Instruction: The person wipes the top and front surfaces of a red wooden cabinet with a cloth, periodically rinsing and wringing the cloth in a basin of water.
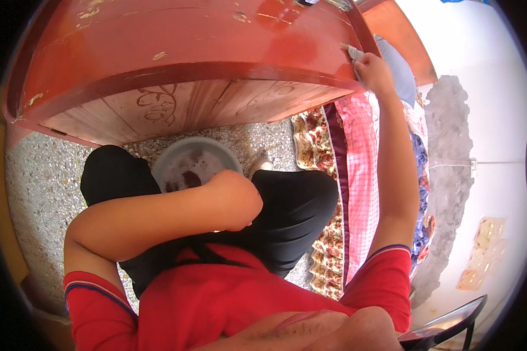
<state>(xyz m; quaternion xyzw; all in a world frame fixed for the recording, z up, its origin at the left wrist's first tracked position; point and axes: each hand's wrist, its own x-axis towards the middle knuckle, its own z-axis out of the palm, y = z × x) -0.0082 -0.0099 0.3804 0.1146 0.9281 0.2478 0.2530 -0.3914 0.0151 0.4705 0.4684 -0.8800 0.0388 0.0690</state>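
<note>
My right hand (373, 71) reaches far forward with its fingers closed on a small grey scrubbing pad (354, 54). The pad presses on the red-painted wooden top (193, 41) of a cabinet, near its right end. My left hand (235, 196) is bent in over my lap, curled into a fist with its fingers turned under; whether it holds anything is hidden. Just beyond it on the floor stands a round grey basin (231, 153) of cloudy, sudsy water, with something dark in it. My left forearm hides part of the basin's near side.
The cabinet's pale wooden front (114, 120) has carved ornament. A bed with a pink checked cover (360, 152) and flowered frill (328, 240) is close on the right. Small items lie at the top's far right edge. The floor (41, 193) is speckled; the wall has a grey patch (448, 134).
</note>
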